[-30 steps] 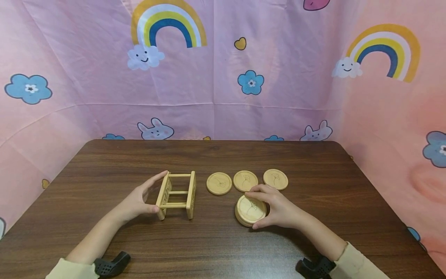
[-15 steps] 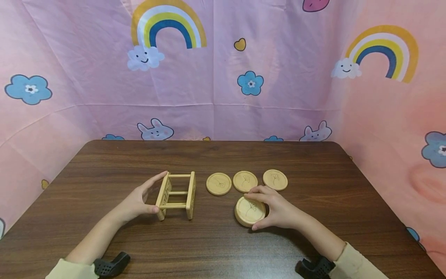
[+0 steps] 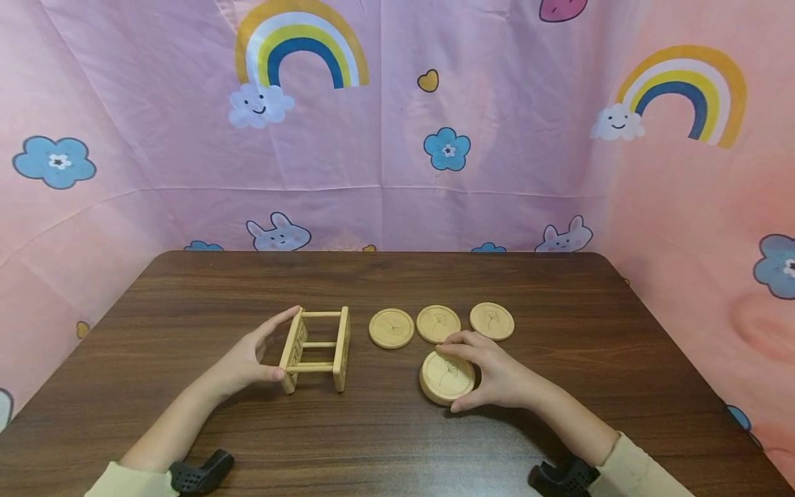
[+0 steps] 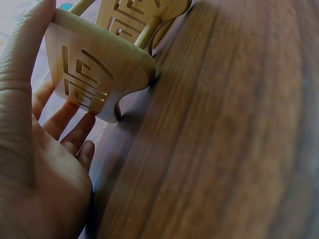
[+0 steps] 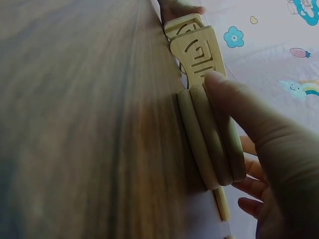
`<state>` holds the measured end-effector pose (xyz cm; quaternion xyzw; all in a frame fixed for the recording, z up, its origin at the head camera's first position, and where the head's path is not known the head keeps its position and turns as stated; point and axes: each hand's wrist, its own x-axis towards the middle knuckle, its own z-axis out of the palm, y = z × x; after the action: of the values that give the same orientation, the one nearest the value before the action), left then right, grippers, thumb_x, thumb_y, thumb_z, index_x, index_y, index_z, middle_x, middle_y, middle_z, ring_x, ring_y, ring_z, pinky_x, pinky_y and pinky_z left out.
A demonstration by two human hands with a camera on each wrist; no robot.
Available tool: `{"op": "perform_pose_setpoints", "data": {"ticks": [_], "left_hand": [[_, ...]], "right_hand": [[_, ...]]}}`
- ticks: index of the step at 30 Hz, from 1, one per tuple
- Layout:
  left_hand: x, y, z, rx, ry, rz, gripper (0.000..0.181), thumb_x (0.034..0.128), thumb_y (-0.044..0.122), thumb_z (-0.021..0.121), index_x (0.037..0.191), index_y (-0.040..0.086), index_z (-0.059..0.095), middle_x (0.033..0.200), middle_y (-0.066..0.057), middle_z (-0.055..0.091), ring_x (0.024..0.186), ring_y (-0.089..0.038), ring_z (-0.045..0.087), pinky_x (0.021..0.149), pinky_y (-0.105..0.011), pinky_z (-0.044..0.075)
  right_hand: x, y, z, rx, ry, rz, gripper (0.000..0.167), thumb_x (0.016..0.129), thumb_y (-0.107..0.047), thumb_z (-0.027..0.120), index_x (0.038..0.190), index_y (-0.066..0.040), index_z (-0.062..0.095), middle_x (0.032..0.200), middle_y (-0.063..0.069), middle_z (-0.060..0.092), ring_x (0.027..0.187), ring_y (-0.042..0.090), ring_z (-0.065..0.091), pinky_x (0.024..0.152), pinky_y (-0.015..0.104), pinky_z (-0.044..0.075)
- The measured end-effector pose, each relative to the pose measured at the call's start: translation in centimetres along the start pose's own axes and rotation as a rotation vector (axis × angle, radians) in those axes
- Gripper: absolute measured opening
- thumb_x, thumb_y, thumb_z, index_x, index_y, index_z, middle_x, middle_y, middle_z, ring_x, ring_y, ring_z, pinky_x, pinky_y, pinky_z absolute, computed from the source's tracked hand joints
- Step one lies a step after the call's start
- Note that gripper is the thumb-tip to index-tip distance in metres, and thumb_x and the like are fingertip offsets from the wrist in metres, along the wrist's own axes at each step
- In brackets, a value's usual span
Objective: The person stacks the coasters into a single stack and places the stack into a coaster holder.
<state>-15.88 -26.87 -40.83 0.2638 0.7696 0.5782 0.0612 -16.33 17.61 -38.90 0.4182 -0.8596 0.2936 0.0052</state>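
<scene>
A light wooden coaster rack point(image 3: 315, 345), two cut-out side panels joined by rods, stands on the table left of the middle. My left hand point(image 3: 245, 362) holds its left panel, thumb at the near end and fingers at the far end. Right of the middle is a stack of three round wooden coasters point(image 3: 446, 377), the top one engraved with a leaf. My right hand point(image 3: 497, 373) grips the top coaster point(image 5: 228, 142) by its edge between thumb and fingers. In the right wrist view the coasters lie flat against one another, and the fingers on the far side are partly hidden.
Behind the stack lie three single coasters in a row: a left coaster point(image 3: 391, 328), a middle coaster point(image 3: 438, 324) and a right coaster point(image 3: 492, 322). The dark wooden table point(image 3: 348, 449) ends at a patterned cloth backdrop point(image 3: 373, 152).
</scene>
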Motion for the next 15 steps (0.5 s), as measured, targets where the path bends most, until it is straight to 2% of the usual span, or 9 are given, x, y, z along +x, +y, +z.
{"op": "perform_pose_setpoints", "data": {"ticks": [5, 8, 12, 15], "left_hand": [[0.0, 0.0, 0.1, -0.020, -0.003, -0.008, 0.094, 0.0777, 0.032, 0.080, 0.153, 0.019, 0.025, 0.154, -0.011, 0.025, 0.139, -0.024, 0.021, 0.104, -0.064, 0.006], [0.0, 0.0, 0.1, -0.012, -0.003, -0.010, 0.094, 0.0778, 0.032, 0.080, 0.153, 0.018, 0.025, 0.154, -0.011, 0.026, 0.138, -0.022, 0.023, 0.107, -0.057, 0.010], [0.0, -0.2, 0.0, 0.002, 0.005, -0.012, 0.095, 0.0773, 0.033, 0.081, 0.153, 0.016, 0.025, 0.154, -0.011, 0.026, 0.138, -0.024, 0.023, 0.107, -0.059, 0.010], [0.0, -0.2, 0.0, 0.004, 0.006, -0.011, 0.095, 0.0771, 0.034, 0.081, 0.153, 0.016, 0.026, 0.154, -0.012, 0.026, 0.138, -0.025, 0.022, 0.103, -0.067, 0.006]], "right_hand": [[-0.1, 0.1, -0.3, 0.018, 0.011, -0.003, 0.085, 0.063, -0.050, 0.085, 0.133, -0.010, 0.057, 0.131, 0.000, 0.049, 0.120, 0.021, 0.044, 0.097, 0.048, 0.037], [-0.1, 0.2, -0.5, 0.024, 0.024, -0.005, 0.085, 0.064, -0.050, 0.085, 0.133, -0.011, 0.056, 0.132, 0.002, 0.049, 0.120, 0.021, 0.043, 0.097, 0.050, 0.036], [-0.2, 0.4, -0.9, 0.034, 0.038, 0.014, 0.085, 0.064, -0.051, 0.084, 0.134, -0.012, 0.056, 0.133, 0.001, 0.048, 0.122, 0.022, 0.042, 0.098, 0.050, 0.036], [-0.3, 0.6, -1.2, 0.050, 0.051, 0.042, 0.086, 0.064, -0.052, 0.084, 0.134, -0.010, 0.056, 0.135, 0.001, 0.047, 0.124, 0.023, 0.040, 0.099, 0.051, 0.035]]}}
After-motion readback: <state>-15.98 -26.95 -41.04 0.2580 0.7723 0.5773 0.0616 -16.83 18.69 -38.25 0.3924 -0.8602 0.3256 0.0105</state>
